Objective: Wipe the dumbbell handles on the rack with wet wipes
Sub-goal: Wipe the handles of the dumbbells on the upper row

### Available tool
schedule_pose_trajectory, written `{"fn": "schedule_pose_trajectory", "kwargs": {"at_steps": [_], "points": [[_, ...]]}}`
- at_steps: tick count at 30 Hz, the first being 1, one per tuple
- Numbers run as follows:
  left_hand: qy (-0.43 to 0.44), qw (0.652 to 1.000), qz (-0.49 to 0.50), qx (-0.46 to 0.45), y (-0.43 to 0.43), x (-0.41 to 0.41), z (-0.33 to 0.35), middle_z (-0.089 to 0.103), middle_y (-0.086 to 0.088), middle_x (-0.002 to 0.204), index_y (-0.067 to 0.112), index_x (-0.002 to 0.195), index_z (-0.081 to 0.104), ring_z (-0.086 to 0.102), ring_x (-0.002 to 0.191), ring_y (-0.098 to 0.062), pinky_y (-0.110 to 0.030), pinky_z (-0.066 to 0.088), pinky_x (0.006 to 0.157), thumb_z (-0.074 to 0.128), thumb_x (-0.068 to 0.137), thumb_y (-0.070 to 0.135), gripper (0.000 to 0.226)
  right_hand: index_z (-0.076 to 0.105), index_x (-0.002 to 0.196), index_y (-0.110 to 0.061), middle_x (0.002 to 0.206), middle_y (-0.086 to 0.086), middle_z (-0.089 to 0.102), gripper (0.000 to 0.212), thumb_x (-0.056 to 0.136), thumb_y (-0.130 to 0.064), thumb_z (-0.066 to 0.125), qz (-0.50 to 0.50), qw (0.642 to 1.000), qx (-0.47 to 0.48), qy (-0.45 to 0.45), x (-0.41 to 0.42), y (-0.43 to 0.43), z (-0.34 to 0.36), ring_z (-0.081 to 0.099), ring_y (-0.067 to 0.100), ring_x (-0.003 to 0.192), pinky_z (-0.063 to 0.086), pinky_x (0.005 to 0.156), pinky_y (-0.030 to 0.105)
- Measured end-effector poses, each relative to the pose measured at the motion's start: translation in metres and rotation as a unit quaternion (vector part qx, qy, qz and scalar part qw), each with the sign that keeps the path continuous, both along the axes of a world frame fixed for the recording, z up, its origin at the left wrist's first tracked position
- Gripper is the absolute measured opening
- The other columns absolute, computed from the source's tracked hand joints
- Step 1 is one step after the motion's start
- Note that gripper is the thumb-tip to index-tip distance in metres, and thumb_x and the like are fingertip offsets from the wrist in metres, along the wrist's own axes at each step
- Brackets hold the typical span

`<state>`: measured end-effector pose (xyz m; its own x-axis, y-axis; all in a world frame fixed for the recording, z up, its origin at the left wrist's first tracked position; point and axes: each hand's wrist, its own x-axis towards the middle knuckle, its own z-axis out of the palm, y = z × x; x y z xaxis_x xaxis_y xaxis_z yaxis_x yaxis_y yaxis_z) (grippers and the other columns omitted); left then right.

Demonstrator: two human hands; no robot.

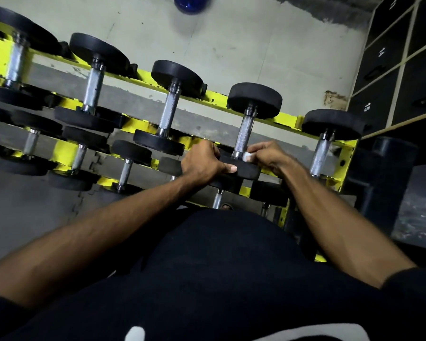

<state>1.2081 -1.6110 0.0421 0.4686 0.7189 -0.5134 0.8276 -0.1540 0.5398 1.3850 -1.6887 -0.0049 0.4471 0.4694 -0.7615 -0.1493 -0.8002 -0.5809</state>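
A yellow rack (289, 120) carries a top row of black dumbbells with knurled chrome handles. The dumbbell handle (244, 134) second from the right is the one at my hands. My left hand (204, 163) grips the near black weight plate (246, 169) of that dumbbell, thumb laid along its rim. My right hand (271, 155) pinches a small white wet wipe (247, 156) against the near end of that handle. Most of the wipe is hidden by my fingers.
Other dumbbells (170, 107) fill the top row to the left and one dumbbell (325, 148) sits to the right. A lower tier holds smaller dumbbells (126, 168). Black numbered lockers (381, 77) stand at the right. A blue ball (191, 3) lies on the floor beyond.
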Motion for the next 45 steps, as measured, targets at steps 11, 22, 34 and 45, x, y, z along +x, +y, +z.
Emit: {"fn": "schedule_pose_trajectory", "kwargs": {"at_steps": [11, 22, 34, 45], "points": [[0.001, 1.0, -0.001, 0.009, -0.001, 0.001, 0.0, 0.066, 0.008, 0.07, 0.022, 0.073, 0.062, 0.062, 0.069, -0.008, -0.023, 0.038, 0.053, 0.089, 0.058, 0.058, 0.047, 0.07, 0.084, -0.006, 0.076, 0.005, 0.068, 0.017, 0.076, 0.008, 0.074, 0.028, 0.998, 0.056, -0.03, 0.002, -0.018, 0.011, 0.059, 0.01, 0.064, 0.046, 0.05, 0.015], [-0.004, 1.0, 0.009, 0.008, -0.003, 0.0, -0.001, 0.066, 0.009, 0.08, 0.022, 0.088, 0.065, 0.061, 0.075, -0.009, -0.023, 0.037, 0.053, 0.089, 0.059, 0.058, 0.052, 0.08, 0.09, -0.014, 0.084, -0.003, 0.073, 0.015, 0.075, -0.01, 0.082, 0.182, 0.926, 0.166, -0.285, 0.004, -0.004, 0.007, 0.065, 0.004, 0.072, 0.052, 0.065, 0.019], [0.014, 1.0, 0.004, 0.027, -0.003, 0.002, 0.002, 0.069, 0.002, 0.074, 0.015, 0.078, 0.066, 0.064, 0.071, -0.012, -0.026, 0.046, 0.055, 0.09, 0.058, 0.057, 0.052, 0.079, 0.085, -0.013, 0.084, 0.002, 0.07, 0.012, 0.075, -0.008, 0.083, 0.42, 0.835, 0.203, -0.291, 0.007, 0.015, 0.018, 0.066, 0.015, 0.078, 0.056, 0.072, 0.031], [0.007, 1.0, 0.007, 0.027, -0.003, 0.001, 0.0, 0.062, 0.005, 0.065, 0.018, 0.072, 0.059, 0.058, 0.063, -0.012, -0.025, 0.033, 0.049, 0.09, 0.057, 0.06, 0.054, 0.073, 0.108, -0.028, 0.103, -0.001, 0.073, 0.022, 0.089, -0.019, 0.068, 0.545, 0.723, 0.031, -0.423, -0.006, 0.05, 0.04, 0.067, 0.024, 0.094, 0.049, 0.069, 0.029]]}}
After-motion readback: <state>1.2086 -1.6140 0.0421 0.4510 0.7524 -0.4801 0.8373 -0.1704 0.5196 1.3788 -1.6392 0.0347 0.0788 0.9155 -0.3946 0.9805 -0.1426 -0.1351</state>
